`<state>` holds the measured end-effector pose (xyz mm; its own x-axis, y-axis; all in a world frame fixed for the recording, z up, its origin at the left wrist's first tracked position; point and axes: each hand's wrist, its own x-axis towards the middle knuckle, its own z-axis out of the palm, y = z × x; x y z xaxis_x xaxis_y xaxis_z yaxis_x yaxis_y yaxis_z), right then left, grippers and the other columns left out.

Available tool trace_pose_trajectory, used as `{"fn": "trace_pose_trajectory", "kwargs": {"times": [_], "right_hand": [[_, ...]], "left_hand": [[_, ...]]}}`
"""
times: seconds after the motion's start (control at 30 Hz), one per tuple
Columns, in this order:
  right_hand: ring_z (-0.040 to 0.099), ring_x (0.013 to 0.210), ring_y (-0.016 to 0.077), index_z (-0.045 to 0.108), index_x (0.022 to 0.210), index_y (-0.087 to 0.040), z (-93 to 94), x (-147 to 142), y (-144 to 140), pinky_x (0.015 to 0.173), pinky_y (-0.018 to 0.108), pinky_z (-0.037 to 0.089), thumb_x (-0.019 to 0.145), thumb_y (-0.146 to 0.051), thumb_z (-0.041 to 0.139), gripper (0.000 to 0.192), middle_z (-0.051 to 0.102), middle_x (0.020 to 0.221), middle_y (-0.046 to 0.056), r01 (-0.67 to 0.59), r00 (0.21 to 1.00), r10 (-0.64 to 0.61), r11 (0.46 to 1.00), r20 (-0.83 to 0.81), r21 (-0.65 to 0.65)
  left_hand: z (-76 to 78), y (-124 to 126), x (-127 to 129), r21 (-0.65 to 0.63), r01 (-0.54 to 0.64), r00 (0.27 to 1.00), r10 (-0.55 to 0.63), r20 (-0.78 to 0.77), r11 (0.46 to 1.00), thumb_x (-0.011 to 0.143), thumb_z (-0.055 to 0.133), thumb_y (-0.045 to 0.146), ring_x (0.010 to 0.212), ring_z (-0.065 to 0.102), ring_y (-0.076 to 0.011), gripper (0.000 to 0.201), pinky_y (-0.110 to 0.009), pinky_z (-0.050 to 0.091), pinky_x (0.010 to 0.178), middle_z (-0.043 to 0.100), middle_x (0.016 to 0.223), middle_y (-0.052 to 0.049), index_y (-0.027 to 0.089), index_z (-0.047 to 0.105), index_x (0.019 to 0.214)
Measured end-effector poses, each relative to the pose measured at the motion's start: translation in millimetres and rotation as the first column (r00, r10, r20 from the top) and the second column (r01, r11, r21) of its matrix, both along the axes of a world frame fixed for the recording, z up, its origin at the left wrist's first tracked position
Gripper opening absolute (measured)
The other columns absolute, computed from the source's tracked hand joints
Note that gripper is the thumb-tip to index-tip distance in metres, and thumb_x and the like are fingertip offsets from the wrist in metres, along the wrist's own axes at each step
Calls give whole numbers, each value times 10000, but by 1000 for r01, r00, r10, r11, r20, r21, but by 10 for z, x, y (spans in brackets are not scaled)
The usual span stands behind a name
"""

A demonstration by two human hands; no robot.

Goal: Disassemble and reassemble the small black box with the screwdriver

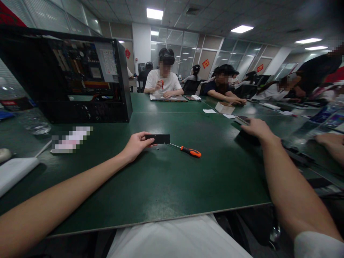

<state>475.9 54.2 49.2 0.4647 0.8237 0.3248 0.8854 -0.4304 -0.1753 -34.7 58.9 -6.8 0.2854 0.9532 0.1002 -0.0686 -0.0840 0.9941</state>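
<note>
— What's in the left hand?
— A strip, pinched by one end between thumb and fingers, over the middle of the table. Held that way, I'd say, so most of its face shows.
— And the right hand?
— Stretched far out, fingers on a dark piece. Whether they grip it or only rest there, I can't tell from here.
— The screwdriver lies close by.
— Handle angled toward the person, probably for easy pickup. Its slim metal shaft points at the strip; whether they touch, I can't make out.
— What's the strip made of?
— Flat, oblong, matt black, notched along the lower edge. Metal, perhaps. The screwdriver's grip is rounded, orange and black. The table is smooth green, slightly glossy.
— And the case?
— Boxy, black, open side facing us, likely so the boards inside can be seen.
</note>
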Motion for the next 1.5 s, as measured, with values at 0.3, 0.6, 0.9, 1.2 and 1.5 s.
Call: {"fn": "trace_pose_trajectory", "kwargs": {"times": [0.3, 0.6, 0.9, 1.2, 1.5], "right_hand": [[709, 975, 220, 728, 1142, -183, -77, -1718, -61, 886, 356, 551, 949, -443, 554, 368, 761, 1116, 92, -707, 569, 778, 629, -267, 324], [653, 767, 168, 752, 1016, -135, -193, -2524, -500, 737, 288, 516, 983, -595, 469, 541, 729, 822, 61, -875, 135, 721, 408, -679, 259], [568, 740, 118, 750, 1201, -135, -240, -2594, -526, 669, 244, 414, 873, -570, 686, 549, 713, 869, 24, -841, -3, 562, 445, -827, 306], [713, 894, 164, 619, 1422, -244, -307, -2612, -554, 777, 285, 527, 909, -537, 670, 593, 749, 1168, 89, -832, -191, 363, 433, -912, 346], [692, 1054, 220, 689, 1347, -227, 83, -1976, -291, 964, 356, 517, 880, -438, 701, 513, 733, 1258, 76, -755, 288, 745, 563, -602, 335]], "left_hand": [[15, -42, 25, -51, 145, 989, -142, 48, 988, 824, 809, 319, 924, 775, -205, 303, -303, 618, 886, 800, 997, -91, 117, 747, 1041], [41, -208, 93, 154, 225, 967, -201, -157, 962, 830, 764, 461, 914, 744, -236, 384, -338, 598, 857, 803, 989, -85, 131, 800, 1022], [98, -308, 104, 377, 201, 939, -67, -338, 904, 898, 670, 392, 640, 595, -146, 327, -236, 438, 626, 689, 654, -13, 130, 760, 724], [77, -296, 91, 464, 189, 934, -12, -357, 866, 951, 611, 393, 650, 574, -142, 395, -248, 421, 640, 616, 647, -7, 137, 702, 663], [53, -224, 121, 320, 77, 966, 9, -258, 944, 882, 674, 493, 771, 694, -203, 431, -294, 524, 687, 740, 877, -80, 137, 734, 1118]]}}
